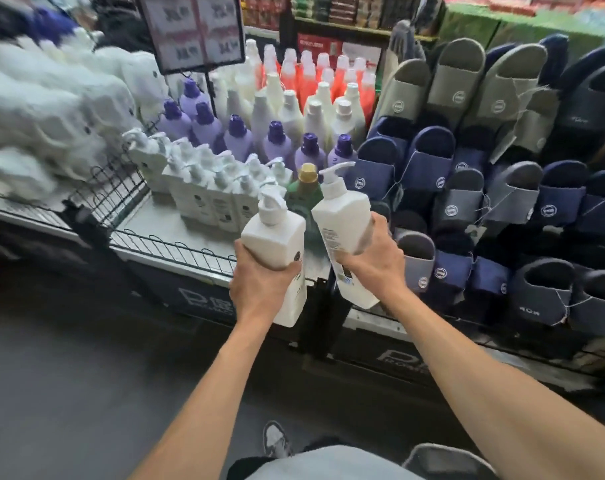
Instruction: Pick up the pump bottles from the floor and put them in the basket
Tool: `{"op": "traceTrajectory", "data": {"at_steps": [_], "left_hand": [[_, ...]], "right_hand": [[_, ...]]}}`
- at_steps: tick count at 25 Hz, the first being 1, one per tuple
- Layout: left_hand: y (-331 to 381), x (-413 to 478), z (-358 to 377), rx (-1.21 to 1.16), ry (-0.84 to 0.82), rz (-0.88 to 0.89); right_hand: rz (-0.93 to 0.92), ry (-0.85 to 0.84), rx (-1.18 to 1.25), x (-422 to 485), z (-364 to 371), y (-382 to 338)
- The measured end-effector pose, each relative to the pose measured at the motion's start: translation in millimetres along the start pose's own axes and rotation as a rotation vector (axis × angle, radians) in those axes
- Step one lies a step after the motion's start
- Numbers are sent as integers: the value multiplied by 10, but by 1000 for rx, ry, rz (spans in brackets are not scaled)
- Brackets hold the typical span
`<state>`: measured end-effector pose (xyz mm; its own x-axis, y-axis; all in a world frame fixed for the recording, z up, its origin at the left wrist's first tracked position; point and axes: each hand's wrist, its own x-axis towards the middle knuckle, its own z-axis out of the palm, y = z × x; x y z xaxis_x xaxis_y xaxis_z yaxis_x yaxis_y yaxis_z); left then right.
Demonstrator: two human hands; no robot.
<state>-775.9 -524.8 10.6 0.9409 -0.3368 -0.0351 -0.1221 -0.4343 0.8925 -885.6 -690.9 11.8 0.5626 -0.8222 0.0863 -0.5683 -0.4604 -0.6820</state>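
Wire basket (176, 249): rows of white stocked pump bottles (204, 195). A green bottle (303, 197) at their 3 o'clock is partly hidden. Left hand (264, 282) grips the left bottle (275, 237) and right hand (370, 261) grips the right bottle (342, 216). Both are white, square-shouldered, and held in the air at the basket's front rim. Labels unreadable.

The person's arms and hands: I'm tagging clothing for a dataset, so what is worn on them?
Nothing that shows. The left forearm and right forearm are bare, with no sleeves in view. The left hand and right hand have no gloves, watch, bracelet or visible rings.
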Motion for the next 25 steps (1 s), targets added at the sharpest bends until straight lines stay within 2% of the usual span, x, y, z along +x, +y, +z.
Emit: {"op": "traceTrajectory", "data": {"at_steps": [4,9,13,20,25], "left_hand": [[-191,199,-296,-26,80,-47],[-504,553,-765,-14,194,-125],[-676,849,-1012,-34,319,-208],[-940,1399,-1388,-151,610,-400],[-1184,1544,-1744,-144,786,-524]], "right_hand": [[-84,-51,71,91,360,-396],[-253,-217,75,286,988,-896],[-323,-325,128,482,1496,-1237],[-390,-531,194,851,2323,-1781],[-397,-640,213,1011,2774,-2137]]}}
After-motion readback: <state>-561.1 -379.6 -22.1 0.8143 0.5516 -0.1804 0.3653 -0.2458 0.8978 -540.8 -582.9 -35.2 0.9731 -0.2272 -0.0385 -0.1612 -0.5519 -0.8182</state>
